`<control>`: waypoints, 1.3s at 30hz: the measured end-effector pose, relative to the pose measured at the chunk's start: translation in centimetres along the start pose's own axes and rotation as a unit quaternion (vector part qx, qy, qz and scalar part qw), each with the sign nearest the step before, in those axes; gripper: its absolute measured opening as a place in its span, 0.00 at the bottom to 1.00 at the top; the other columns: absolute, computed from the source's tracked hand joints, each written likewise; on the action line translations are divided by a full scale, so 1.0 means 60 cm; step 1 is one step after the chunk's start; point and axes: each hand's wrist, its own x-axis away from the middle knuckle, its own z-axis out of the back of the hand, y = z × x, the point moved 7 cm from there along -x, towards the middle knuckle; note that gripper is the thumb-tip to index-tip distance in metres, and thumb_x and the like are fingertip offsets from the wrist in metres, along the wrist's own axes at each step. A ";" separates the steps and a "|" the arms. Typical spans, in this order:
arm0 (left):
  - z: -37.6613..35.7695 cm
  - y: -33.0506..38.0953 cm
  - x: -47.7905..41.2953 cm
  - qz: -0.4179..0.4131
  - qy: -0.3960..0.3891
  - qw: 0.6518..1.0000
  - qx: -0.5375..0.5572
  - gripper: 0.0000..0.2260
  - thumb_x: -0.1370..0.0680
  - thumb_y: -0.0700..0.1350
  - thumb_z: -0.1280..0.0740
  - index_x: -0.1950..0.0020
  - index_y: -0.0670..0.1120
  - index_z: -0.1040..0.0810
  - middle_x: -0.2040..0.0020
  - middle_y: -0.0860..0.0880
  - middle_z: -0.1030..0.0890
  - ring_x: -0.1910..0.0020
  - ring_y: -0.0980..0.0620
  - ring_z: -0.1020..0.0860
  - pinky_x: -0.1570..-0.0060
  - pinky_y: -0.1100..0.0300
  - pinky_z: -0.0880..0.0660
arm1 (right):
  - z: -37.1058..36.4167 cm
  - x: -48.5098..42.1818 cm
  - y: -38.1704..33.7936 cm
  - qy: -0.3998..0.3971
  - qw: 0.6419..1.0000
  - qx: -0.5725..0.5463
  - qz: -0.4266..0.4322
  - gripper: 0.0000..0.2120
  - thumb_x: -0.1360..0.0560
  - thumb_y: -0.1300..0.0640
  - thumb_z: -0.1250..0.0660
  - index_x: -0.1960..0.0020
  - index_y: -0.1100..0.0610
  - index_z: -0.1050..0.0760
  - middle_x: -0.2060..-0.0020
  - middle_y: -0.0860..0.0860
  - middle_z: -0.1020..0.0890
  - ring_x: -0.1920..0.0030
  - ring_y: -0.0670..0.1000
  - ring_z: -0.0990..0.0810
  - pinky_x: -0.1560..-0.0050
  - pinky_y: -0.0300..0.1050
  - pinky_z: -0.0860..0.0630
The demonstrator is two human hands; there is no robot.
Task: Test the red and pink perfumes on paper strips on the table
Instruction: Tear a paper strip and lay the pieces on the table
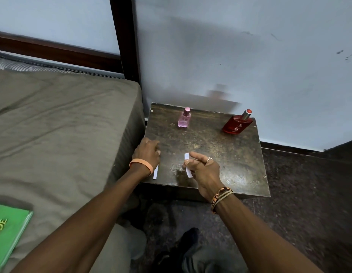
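Observation:
A small pink perfume bottle (184,118) stands upright at the back middle of the dark wooden table (238,160). A larger red perfume bottle (237,124) with a silver and red cap stands at the back right corner. My right hand (202,169) pinches a white paper strip (187,164) between thumb and fingers, just above the table's front. My left hand (148,151) rests with curled fingers on the table's left edge, over the top of a second white strip (156,172) that lies flat under my wrist.
A bed with a grey sheet (63,134) touches the table's left side, and a green book (8,231) lies on it at the lower left. A pale wall rises right behind the bottles. Dark floor spreads to the right and in front.

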 end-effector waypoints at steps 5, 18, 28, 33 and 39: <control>-0.001 0.043 0.027 -0.032 0.022 0.999 -0.010 0.14 0.24 0.43 0.38 0.39 0.49 0.24 0.42 0.46 0.28 0.46 0.45 0.26 0.47 0.50 0.25 | 0.015 0.007 -0.011 0.011 1.000 -0.021 0.007 0.14 0.29 0.73 0.29 0.45 0.63 0.22 0.57 0.59 0.16 0.56 0.56 0.16 0.48 0.48 0.19; -0.075 0.197 0.087 0.057 -0.167 0.880 0.440 0.01 0.26 0.40 0.28 0.58 0.44 0.19 0.63 0.46 0.18 0.65 0.53 0.22 0.63 0.62 0.25 | 0.100 0.030 -0.030 0.031 0.999 -0.026 0.025 0.17 0.31 0.69 0.25 0.45 0.63 0.22 0.59 0.58 0.15 0.59 0.53 0.15 0.49 0.51 0.18; -0.156 0.257 0.048 0.059 -0.155 0.908 0.384 0.03 0.30 0.40 0.25 0.62 0.45 0.18 0.67 0.43 0.19 0.69 0.50 0.22 0.65 0.58 0.22 | 0.205 0.012 0.006 0.071 0.993 -0.084 -0.031 0.15 0.31 0.71 0.26 0.47 0.60 0.23 0.58 0.58 0.15 0.58 0.53 0.15 0.61 0.41 0.20; -0.184 0.249 0.030 0.064 -0.151 0.924 0.346 0.04 0.28 0.40 0.26 0.56 0.40 0.18 0.63 0.43 0.17 0.67 0.49 0.19 0.64 0.58 0.21 | 0.216 -0.013 0.016 0.079 0.993 -0.086 -0.034 0.14 0.31 0.71 0.26 0.49 0.59 0.22 0.57 0.58 0.15 0.59 0.51 0.16 0.61 0.40 0.20; -0.194 0.239 0.009 0.015 -0.124 0.960 0.249 0.03 0.30 0.45 0.25 0.60 0.48 0.17 0.61 0.51 0.16 0.62 0.53 0.19 0.58 0.60 0.22 | 0.216 -0.043 0.026 0.106 0.994 0.002 -0.008 0.15 0.33 0.70 0.24 0.50 0.59 0.21 0.60 0.56 0.15 0.62 0.50 0.16 0.60 0.42 0.19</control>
